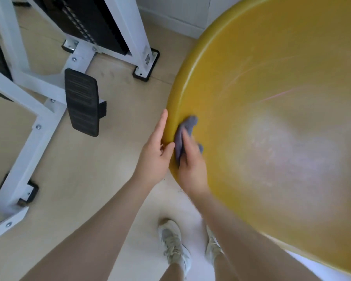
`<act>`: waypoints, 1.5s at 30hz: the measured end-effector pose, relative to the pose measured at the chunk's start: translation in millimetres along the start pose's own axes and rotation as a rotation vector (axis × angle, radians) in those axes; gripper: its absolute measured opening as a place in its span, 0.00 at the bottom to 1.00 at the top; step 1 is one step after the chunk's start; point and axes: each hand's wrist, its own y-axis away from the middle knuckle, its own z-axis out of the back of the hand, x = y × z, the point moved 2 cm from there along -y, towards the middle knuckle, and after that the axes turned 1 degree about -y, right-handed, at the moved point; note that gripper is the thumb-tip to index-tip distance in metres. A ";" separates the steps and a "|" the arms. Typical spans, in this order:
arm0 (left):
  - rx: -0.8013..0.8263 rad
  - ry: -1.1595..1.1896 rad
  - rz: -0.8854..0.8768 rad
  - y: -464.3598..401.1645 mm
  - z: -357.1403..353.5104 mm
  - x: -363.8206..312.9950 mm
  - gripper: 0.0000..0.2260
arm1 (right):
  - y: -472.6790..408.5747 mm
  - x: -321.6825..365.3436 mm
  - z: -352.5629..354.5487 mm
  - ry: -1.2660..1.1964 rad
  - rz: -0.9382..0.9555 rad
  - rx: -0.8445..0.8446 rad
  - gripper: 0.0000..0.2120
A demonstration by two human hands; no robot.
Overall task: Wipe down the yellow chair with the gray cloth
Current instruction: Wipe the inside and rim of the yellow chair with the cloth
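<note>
The yellow chair fills the right of the view as a large curved glossy shell with a rounded rim. My right hand holds the bunched gray cloth and presses it against the shell just inside the left rim. My left hand rests on the outside of that rim, fingers straight along it and thumb hooked onto the edge beside the cloth. Part of the cloth is hidden under my right fingers.
A white-framed exercise machine with a black weight stack and a black foot pedal stands on the pale wooden floor to the left. My feet in light sneakers stand below the chair. A white wall base runs along the top.
</note>
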 end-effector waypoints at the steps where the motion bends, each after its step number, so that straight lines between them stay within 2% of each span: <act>1: -0.012 0.017 0.009 1.3 -1.9 2.2 0.34 | 23.4 -8.1 -3.4 0.039 -0.015 0.041 0.25; 4: -0.050 0.010 0.012 4.7 -10.4 7.2 0.30 | 48.4 -23.3 -3.1 0.119 -0.068 0.087 0.26; 7: -0.096 -0.031 -0.013 5.6 -15.6 16.0 0.28 | 19.5 -27.2 0.0 0.134 -0.015 0.088 0.25; 13: -0.157 0.020 -0.051 7.2 -21.2 26.3 0.26 | -83.1 -26.5 14.9 0.071 -0.027 -0.147 0.27; 16: -0.196 -0.001 -0.078 8.9 -25.6 29.3 0.26 | -102.0 -26.1 19.8 0.088 0.007 -0.205 0.28; 20: -0.263 -0.036 -0.101 8.7 -31.6 28.2 0.26 | -43.9 -36.4 5.4 0.086 0.104 -0.095 0.25; 25: -0.242 -0.078 -0.142 14.5 -35.9 38.9 0.32 | 59.2 -65.5 -3.7 0.202 0.181 0.082 0.24; 29: -0.288 -0.130 -0.219 13.4 -41.2 47.4 0.32 | 39.6 -74.7 1.1 0.240 0.215 0.127 0.22; 32: -0.298 -0.124 -0.322 7.0 -40.0 57.4 0.31 | -13.7 -68.8 7.0 0.244 0.237 0.036 0.23; 35: -0.299 -0.088 -0.415 0.6 -39.3 66.5 0.30 | -59.9 -59.2 16.9 0.170 0.220 -0.162 0.27; 38: -0.294 -0.051 -0.482 -3.9 -41.0 73.3 0.28 | -71.3 -62.2 16.7 0.348 0.260 -0.289 0.25; 39: -0.294 -0.034 -0.500 -5.1 -41.6 75.2 0.28 | -65.9 -65.0 14.5 0.396 0.284 -0.303 0.26; 41: -0.296 -0.002 -0.535 -6.3 -42.1 77.7 0.28 | -40.6 -69.8 7.2 0.342 0.294 -0.290 0.26; 45: -0.301 0.029 -0.581 -7.5 -43.5 81.0 0.27 | 15.3 -85.6 -1.6 0.248 0.341 -0.261 0.20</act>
